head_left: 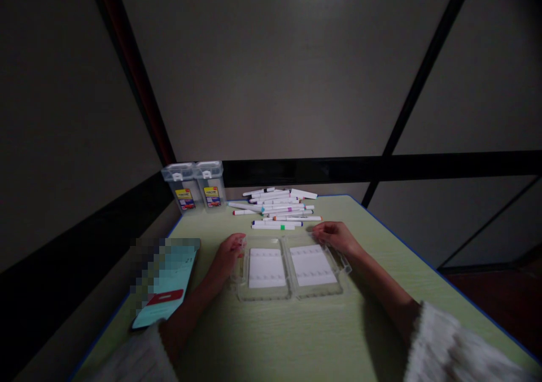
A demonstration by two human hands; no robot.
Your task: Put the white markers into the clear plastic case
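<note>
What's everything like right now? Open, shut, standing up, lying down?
Clear case: open, halves side by side.
White sheets: flat, one in each half.
Two boxes: upright, lids shut.
Markers: lying in a loose pile.
Phone-like device: lying down, screen lit.
Left hand: holding case's left edge.
Right hand: holding case's far right corner.

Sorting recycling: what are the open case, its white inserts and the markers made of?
The open case looks like clear, glossy plastic: the tabletop shows through and rims glint. Its white inserts show no shine; card or plastic, I can't tell. The markers are probably smooth plastic, going by even white barrels.
</note>
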